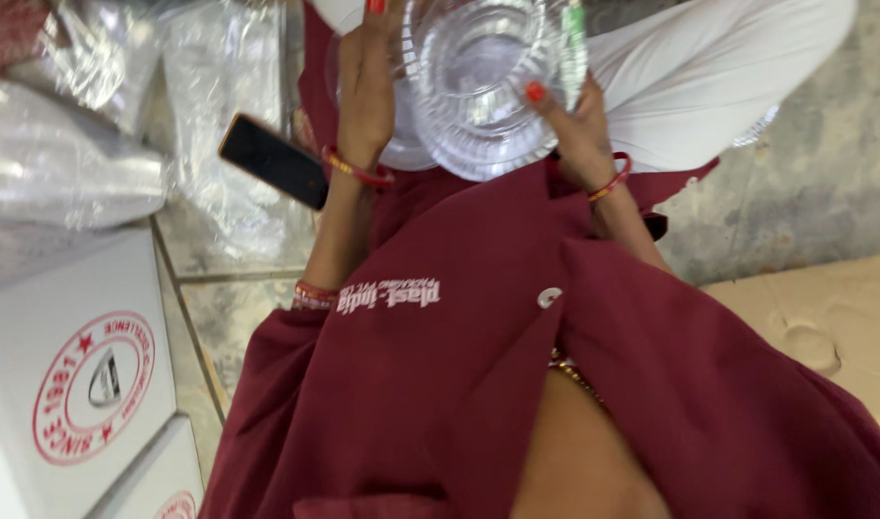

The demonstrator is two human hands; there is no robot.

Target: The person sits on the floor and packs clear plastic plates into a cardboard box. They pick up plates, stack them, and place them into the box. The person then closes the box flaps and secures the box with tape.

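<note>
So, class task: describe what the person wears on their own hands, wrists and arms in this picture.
Both forearms are bare, with no sleeves. The left hand has red-orange polished nails and a thin red bangle with gold bands at the wrist; more red bangles sit further up that forearm. The right hand has the same nail polish and a matching red bangle at its wrist.

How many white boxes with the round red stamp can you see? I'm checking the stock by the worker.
2. One large white box fills the lower left; the corner of a second box shows just below it at the picture's bottom edge. More may lie out of view.
</note>
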